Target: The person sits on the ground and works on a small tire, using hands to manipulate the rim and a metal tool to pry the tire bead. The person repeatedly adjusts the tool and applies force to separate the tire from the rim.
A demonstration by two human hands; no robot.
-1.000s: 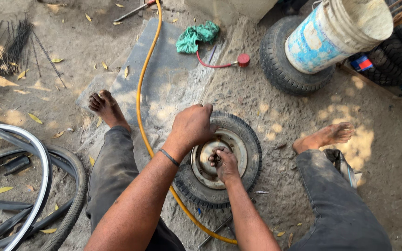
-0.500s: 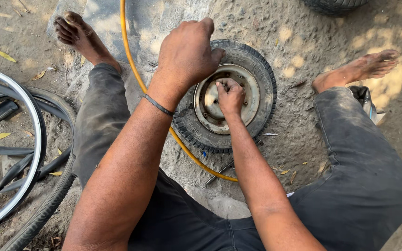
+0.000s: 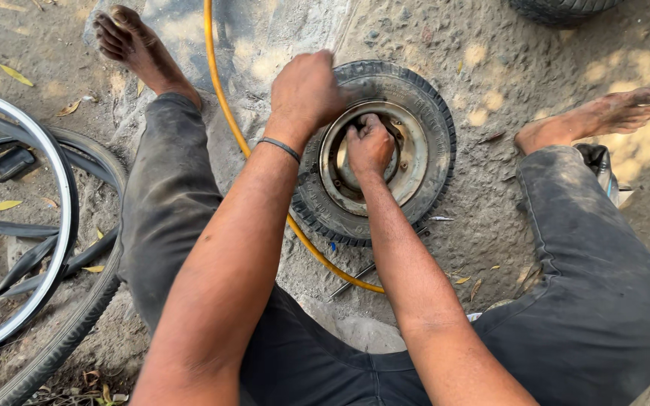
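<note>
Currently: bicycle rim (image 3: 54,162) on dirt far left | yellow hose (image 3: 223,113) passing under small tyre (image 3: 434,113) | left hand (image 3: 306,94) pressing closed on tyre's upper-left edge | right hand (image 3: 370,146) fisted inside steel hub (image 3: 411,146), contents not visible

Small wheel (image 3: 415,105) flat on dirt between bare feet. Left hand (image 3: 306,94) presses tyre's upper-left edge. Right hand (image 3: 370,144) fisted inside metal rim (image 3: 411,162). Yellow hose (image 3: 223,105) passes just beside wheel; bicycle rim (image 3: 54,173) lies left.

Two hands (image 3: 306,94), two bare feet (image 3: 133,41), one small tyre (image 3: 430,113), one yellow hose (image 3: 223,98), one bicycle rim (image 3: 58,173).
</note>
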